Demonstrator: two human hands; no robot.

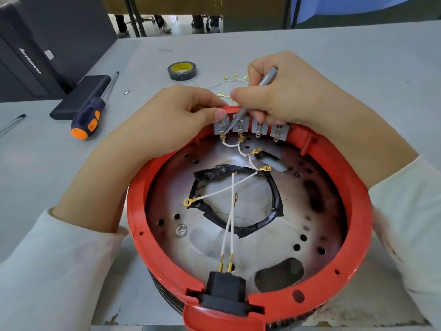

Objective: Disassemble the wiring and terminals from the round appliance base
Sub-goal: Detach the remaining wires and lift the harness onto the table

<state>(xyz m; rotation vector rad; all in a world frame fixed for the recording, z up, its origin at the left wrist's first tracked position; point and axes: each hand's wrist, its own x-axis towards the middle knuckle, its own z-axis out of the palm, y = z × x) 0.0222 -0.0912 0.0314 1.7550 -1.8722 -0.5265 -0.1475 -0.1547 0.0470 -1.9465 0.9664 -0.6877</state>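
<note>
The round red appliance base lies open side up in front of me, showing a scorched metal plate with a taped centre hole. White wires with brass terminals cross it, two running to the black power socket at the near rim. A row of switch tabs sits at the far rim. My right hand holds metal tweezers, their tip down at the leftmost terminal. My left hand grips the far rim beside those tabs.
On the grey table beyond the base lie a loose white wire harness and a roll of black tape. A blue-orange screwdriver, a black box and a small screw lie left. A dark computer case stands far left.
</note>
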